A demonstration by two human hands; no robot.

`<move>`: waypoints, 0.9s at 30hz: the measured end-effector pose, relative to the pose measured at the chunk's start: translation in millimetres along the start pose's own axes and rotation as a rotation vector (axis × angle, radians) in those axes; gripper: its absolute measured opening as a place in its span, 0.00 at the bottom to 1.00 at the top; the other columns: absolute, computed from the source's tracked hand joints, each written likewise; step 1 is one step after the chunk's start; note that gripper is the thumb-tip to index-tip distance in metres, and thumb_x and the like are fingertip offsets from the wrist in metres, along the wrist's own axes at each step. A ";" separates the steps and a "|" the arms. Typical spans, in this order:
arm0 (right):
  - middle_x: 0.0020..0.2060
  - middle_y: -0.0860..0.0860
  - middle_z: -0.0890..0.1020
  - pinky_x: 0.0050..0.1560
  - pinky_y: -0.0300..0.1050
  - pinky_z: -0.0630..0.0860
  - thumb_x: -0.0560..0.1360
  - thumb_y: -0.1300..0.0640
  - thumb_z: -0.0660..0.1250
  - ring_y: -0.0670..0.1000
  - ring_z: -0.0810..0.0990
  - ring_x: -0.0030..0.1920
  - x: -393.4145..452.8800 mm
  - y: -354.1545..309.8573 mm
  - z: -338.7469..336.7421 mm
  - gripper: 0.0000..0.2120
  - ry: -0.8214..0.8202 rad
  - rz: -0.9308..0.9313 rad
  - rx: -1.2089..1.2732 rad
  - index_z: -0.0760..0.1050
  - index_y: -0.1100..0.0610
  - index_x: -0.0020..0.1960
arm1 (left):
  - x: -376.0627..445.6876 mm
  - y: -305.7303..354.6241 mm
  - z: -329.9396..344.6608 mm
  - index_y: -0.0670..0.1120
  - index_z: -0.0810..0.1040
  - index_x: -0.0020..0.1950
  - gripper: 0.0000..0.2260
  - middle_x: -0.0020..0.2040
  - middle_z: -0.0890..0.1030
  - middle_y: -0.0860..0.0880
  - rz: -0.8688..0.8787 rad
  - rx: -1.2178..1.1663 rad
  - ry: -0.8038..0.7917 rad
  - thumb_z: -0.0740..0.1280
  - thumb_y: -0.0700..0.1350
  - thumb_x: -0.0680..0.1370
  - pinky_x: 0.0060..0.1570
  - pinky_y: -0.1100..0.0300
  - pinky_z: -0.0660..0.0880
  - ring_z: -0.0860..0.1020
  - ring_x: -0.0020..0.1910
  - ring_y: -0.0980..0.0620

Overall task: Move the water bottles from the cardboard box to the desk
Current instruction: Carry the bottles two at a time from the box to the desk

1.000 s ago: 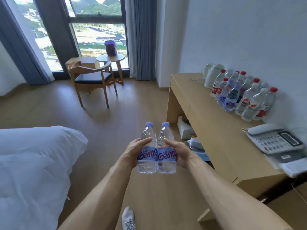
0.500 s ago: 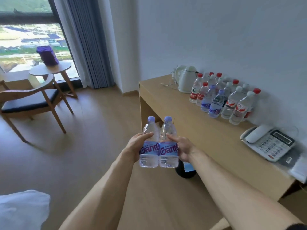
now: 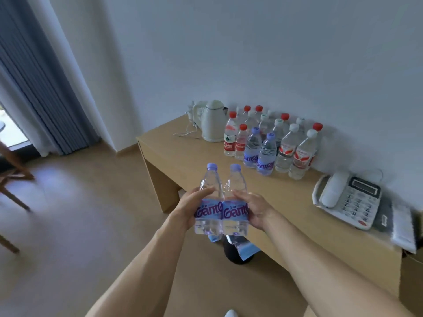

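Two clear water bottles with purple caps and blue-purple labels stand upright side by side in front of me. My left hand (image 3: 186,208) grips the left bottle (image 3: 208,200) and my right hand (image 3: 254,210) grips the right bottle (image 3: 235,202). Both are held in the air just before the front edge of the light wooden desk (image 3: 183,154). On the desk by the wall stand several water bottles (image 3: 270,143) with red, white and purple caps. The cardboard box is out of view.
A white kettle (image 3: 211,121) with its cord sits at the desk's left end, and a white telephone (image 3: 348,200) lies at the right. A dark bin with a blue bag (image 3: 239,250) stands under the desk. A wooden chair (image 3: 9,177) and grey curtains (image 3: 39,88) are to the left.
My view has turned right and come nearer to the desk; the bed and window table have dropped out of sight. Both hands still hold the two bottles together.
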State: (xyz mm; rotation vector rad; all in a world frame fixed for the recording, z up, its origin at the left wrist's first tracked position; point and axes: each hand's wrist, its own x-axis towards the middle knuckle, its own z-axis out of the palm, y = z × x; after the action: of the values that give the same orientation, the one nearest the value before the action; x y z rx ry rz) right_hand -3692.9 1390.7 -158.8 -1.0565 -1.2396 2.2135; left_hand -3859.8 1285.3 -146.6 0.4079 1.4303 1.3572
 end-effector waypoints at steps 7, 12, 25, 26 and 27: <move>0.57 0.67 0.82 0.56 0.61 0.79 0.68 0.52 0.76 0.66 0.83 0.55 58.2 -34.3 -40.7 0.22 0.101 -0.101 0.042 0.80 0.64 0.56 | 92.7 37.6 31.7 0.44 0.74 0.64 0.16 0.54 0.83 0.37 -0.031 0.054 -0.129 0.72 0.42 0.78 0.56 0.41 0.79 0.82 0.48 0.39; 0.63 0.70 0.78 0.63 0.65 0.74 0.72 0.56 0.74 0.69 0.78 0.62 67.7 -48.6 -80.9 0.32 0.259 -0.127 0.046 0.68 0.72 0.69 | 138.0 40.1 70.3 0.44 0.75 0.63 0.16 0.51 0.86 0.39 -0.004 0.133 -0.275 0.73 0.43 0.77 0.38 0.53 0.82 0.86 0.44 0.43; 0.59 0.59 0.83 0.64 0.60 0.77 0.68 0.64 0.79 0.60 0.82 0.60 48.6 -56.6 -161.8 0.29 0.681 -0.273 0.062 0.73 0.61 0.66 | 219.4 41.0 162.4 0.40 0.74 0.63 0.21 0.58 0.84 0.39 0.103 0.413 -0.699 0.76 0.35 0.73 0.45 0.63 0.79 0.84 0.54 0.47; 0.58 0.57 0.84 0.61 0.56 0.79 0.67 0.63 0.80 0.57 0.83 0.58 47.6 -56.0 -163.5 0.28 0.715 -0.281 0.052 0.74 0.60 0.65 | 223.3 40.8 164.5 0.41 0.73 0.63 0.23 0.57 0.85 0.40 0.126 0.447 -0.730 0.77 0.36 0.72 0.48 0.61 0.79 0.84 0.56 0.47; 0.56 0.55 0.85 0.57 0.51 0.80 0.67 0.63 0.80 0.54 0.84 0.56 46.5 -55.0 -164.6 0.27 0.734 -0.285 0.038 0.74 0.59 0.63 | 226.9 40.1 165.4 0.42 0.73 0.63 0.23 0.56 0.85 0.42 0.158 0.486 -0.744 0.78 0.36 0.71 0.49 0.60 0.79 0.84 0.56 0.46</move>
State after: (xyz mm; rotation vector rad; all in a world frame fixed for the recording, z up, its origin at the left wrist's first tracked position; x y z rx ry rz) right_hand -3597.4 1540.7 -185.3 -1.3947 -0.9278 1.4200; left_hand -3821.5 1564.7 -176.7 1.2223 1.0806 0.8094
